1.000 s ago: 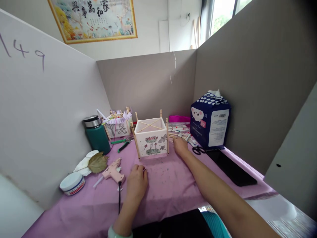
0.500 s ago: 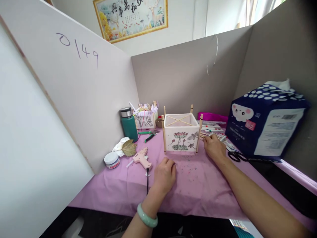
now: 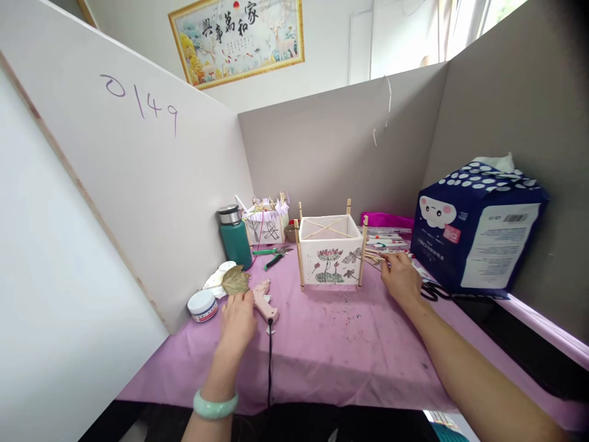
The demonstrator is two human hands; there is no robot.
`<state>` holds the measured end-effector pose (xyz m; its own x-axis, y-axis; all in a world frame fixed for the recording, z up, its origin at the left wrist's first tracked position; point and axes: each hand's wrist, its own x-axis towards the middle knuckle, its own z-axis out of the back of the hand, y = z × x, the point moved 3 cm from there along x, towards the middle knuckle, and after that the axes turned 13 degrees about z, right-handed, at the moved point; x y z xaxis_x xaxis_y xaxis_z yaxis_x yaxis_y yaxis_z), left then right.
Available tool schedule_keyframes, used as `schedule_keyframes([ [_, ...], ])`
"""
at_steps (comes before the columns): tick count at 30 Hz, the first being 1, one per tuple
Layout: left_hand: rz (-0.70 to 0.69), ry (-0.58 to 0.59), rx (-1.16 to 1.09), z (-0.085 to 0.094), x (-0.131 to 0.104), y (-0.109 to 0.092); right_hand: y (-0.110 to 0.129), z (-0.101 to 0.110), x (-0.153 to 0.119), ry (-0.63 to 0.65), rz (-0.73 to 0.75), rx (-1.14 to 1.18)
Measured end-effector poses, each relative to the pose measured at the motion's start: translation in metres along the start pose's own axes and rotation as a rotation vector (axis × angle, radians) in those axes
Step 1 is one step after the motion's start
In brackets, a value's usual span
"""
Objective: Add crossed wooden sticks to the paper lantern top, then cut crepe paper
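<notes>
My left hand [image 3: 238,319] reaches down beside the pink hot glue gun [image 3: 265,305], its fingers loosely apart and their tips partly hidden. Just beyond those fingers lies a dry leaf [image 3: 236,280]. On the right, my right hand [image 3: 402,279] has its fingers bent together at the ends of thin wooden sticks [image 3: 373,256]; the grip itself is partly covered. Between the hands stands a white box-shaped lantern [image 3: 330,265] with stick posts at its corners, crossed sticks over its open top and a lotus drawing on its front.
Left of the lantern are green-handled pliers [image 3: 275,258], a green bottle [image 3: 236,239], a white jar [image 3: 202,306] and a second decorated box [image 3: 265,228]. Black scissors [image 3: 432,291] and a large blue tissue pack [image 3: 476,236] sit to the right. Grey panels [image 3: 340,153] enclose the table.
My left hand has moved left from in front of the lantern to the glue gun, and its fingers have loosened. My right hand stays by the sticks. The view has shifted slightly.
</notes>
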<state>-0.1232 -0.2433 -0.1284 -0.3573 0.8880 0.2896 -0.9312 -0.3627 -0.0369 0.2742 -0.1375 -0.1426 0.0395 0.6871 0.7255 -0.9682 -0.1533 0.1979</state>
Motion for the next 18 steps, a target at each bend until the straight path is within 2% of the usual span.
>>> schedule_keyframes([
  [4,0.025,0.026,0.015,-0.003,0.006,-0.005,0.0,0.0,0.0,0.011,-0.01,0.018],
  [9,0.109,0.042,0.056,0.004,0.022,0.004,0.002,0.002,0.0,0.069,-0.031,0.05],
  [12,0.119,-0.021,0.058,0.007,0.025,0.004,0.003,0.001,0.001,0.096,-0.023,0.069],
  [15,0.029,-0.138,-0.102,0.01,0.018,-0.016,0.005,-0.002,0.001,0.136,0.012,0.119],
  [18,-0.045,-0.05,-0.432,0.014,0.012,-0.05,0.012,-0.003,0.001,0.189,0.072,0.186],
])
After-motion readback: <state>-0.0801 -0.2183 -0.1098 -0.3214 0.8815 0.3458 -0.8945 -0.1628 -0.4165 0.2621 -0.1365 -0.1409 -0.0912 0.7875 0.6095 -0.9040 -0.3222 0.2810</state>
